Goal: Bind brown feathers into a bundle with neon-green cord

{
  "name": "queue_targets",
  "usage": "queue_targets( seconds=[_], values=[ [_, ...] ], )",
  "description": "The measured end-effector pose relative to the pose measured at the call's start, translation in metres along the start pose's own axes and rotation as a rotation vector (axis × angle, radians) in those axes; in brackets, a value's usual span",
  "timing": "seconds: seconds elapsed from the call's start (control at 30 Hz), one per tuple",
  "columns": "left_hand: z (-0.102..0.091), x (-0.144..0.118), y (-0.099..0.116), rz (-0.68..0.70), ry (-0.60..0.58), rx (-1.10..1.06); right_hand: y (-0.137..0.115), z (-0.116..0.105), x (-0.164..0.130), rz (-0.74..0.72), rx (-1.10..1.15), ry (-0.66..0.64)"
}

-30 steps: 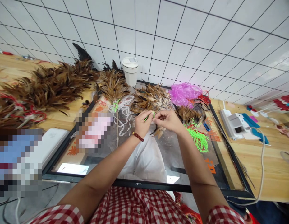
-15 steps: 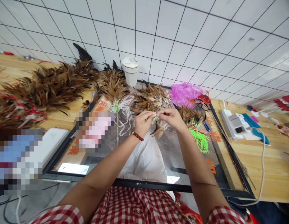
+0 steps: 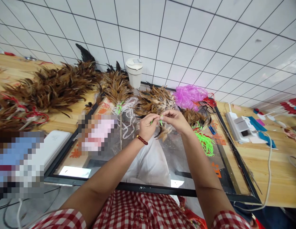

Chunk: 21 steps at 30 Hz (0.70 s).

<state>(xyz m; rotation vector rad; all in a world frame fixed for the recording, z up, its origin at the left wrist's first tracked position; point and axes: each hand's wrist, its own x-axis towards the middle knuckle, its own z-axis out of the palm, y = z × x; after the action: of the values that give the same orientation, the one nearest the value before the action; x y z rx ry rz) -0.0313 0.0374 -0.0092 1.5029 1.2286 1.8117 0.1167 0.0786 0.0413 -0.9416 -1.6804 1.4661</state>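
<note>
Pinching a short green cord (image 3: 159, 121) between both hands at the centre of the frame, above the glass-topped work frame (image 3: 224, 133). Left hand (image 3: 148, 126) closing narrowly on one end, right hand (image 3: 176, 120) closing on the other, fingertips nearly touching. Gripping also a small tuft of brown feathers (image 3: 164, 133), hanging just beneath the knuckles. Lying just beyond the hands, a loose heap of brown feathers (image 3: 154, 101); a tangle of spare green cords (image 3: 205, 143) resting right of centre; a pink plastic bag (image 3: 189, 94) and a white lidded cup (image 3: 134, 72) sitting further up.

Risking, by the look of it, a slipped cord: with so little length showing between the fingertips, any loosened pinch likely letting the tuft fan apart and drop onto the glass. Pulling unevenly probably sliding the binding off the quills.
</note>
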Motion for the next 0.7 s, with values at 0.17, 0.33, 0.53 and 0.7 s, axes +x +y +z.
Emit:
queue_targets(
  seconds=[0.17,0.33,0.53,0.7],
  values=[
    [0.003,-0.002,0.002,-0.039,-0.016,-0.061,-0.002,-0.003,-0.002,0.050,-0.001,-0.040],
    [0.005,-0.003,0.003,-0.124,-0.001,-0.137,-0.004,-0.010,-0.003,0.233,0.254,-0.110],
    [0.005,-0.002,0.007,-0.251,-0.004,-0.177,0.016,-0.010,0.005,0.203,0.052,-0.009],
    [0.002,0.001,0.007,-0.051,0.074,-0.019,0.025,-0.013,0.008,0.138,-0.213,0.014]
  ],
)
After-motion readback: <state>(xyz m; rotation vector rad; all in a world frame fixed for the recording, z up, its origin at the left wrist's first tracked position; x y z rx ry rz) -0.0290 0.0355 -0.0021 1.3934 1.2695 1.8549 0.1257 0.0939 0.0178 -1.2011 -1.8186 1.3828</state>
